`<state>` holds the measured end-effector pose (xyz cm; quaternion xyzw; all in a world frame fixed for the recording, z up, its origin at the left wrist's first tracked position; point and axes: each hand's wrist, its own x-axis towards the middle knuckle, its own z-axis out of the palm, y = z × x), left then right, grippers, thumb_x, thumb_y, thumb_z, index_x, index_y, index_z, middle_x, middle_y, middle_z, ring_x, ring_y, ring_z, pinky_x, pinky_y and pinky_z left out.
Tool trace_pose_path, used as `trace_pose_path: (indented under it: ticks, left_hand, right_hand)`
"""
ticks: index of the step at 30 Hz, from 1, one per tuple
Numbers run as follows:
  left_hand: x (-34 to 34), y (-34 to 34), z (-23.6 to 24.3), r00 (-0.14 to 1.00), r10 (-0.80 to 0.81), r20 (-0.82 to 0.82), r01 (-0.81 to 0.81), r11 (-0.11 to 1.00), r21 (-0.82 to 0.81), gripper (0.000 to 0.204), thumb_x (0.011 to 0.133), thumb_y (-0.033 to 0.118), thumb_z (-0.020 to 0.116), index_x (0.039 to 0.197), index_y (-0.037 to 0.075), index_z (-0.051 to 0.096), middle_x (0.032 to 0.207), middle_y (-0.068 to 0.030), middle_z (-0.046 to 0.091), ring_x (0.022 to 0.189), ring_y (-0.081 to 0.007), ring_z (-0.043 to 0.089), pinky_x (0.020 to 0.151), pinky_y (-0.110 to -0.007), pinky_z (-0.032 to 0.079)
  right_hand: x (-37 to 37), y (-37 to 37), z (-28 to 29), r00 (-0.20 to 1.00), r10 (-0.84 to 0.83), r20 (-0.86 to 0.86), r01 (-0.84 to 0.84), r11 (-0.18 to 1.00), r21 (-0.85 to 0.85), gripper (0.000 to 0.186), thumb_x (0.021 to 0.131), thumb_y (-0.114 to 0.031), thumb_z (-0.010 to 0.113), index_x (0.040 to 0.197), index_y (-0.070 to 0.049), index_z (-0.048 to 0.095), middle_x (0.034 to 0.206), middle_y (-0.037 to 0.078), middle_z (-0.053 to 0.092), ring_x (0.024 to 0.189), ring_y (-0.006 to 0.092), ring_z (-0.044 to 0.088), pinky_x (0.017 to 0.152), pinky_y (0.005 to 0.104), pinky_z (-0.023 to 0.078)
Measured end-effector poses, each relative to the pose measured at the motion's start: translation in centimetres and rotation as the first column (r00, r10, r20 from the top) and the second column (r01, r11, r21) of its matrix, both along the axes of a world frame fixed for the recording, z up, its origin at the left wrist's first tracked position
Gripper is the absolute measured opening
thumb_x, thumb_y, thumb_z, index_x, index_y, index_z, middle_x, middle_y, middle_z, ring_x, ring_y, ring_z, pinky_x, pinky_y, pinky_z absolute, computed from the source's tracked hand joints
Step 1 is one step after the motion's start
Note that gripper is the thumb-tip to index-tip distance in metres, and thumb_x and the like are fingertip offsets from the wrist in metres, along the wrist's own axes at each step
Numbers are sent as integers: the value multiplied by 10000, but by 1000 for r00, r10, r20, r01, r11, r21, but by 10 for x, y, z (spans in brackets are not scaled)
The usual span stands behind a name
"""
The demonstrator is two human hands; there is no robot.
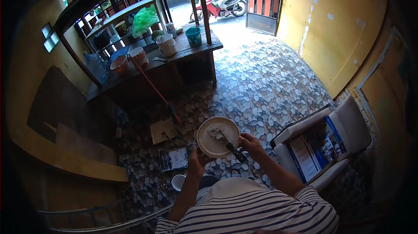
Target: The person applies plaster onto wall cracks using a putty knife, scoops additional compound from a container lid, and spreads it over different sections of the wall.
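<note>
Held out before my body is a round cream-coloured lid or tub (204, 140); its depth is hidden from above. Across its top lies a putty knife (223, 139), its blade smeared with whitish-grey paste and its black handle sticking out over the near right rim. My left hand (198, 159) grips the rim at the lower left, with most of its fingers underneath. At the right side, my right hand (251, 142) is closed on the rim, near the knife's handle but apart from it.
A wooden stall (191, 50) carrying buckets stands ahead left, with a red pole (150, 80) leaning on it. Cardboard (163, 130), a dark tray (174, 159) and a white bucket (178, 182) sit on the floor. An armchair (355, 125) is at right. Outside, a person rides a motorbike (237, 5).
</note>
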<state>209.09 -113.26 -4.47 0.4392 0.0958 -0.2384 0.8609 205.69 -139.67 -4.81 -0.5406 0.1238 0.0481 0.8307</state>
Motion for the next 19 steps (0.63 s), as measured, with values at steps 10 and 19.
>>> trace_pose_path:
  ticks: [10, 19]
  left_hand:
    - [155, -20, -25, 996, 29, -84, -36, 996, -86, 565, 1029, 500, 356, 1279, 8, 481, 1169, -155, 626, 1016, -313, 653, 771, -487, 582]
    - [348, 12, -85, 975, 156, -156, -152, 988, 40, 532, 1036, 486, 344, 1283, 21, 417, 1215, -215, 600, 1076, -400, 640, 768, -518, 579]
  right_hand:
    - [175, -27, -43, 998, -17, -57, 17, 1000, 10, 352, 977, -255, 600, 1220, -5, 554, 973, 56, 675, 792, 122, 673, 615, 244, 528]
    - [381, -20, -58, 981, -48, -189, 21, 989, -144, 313, 985, -244, 570, 1236, -60, 541, 965, 30, 689, 810, 112, 682, 629, 233, 517]
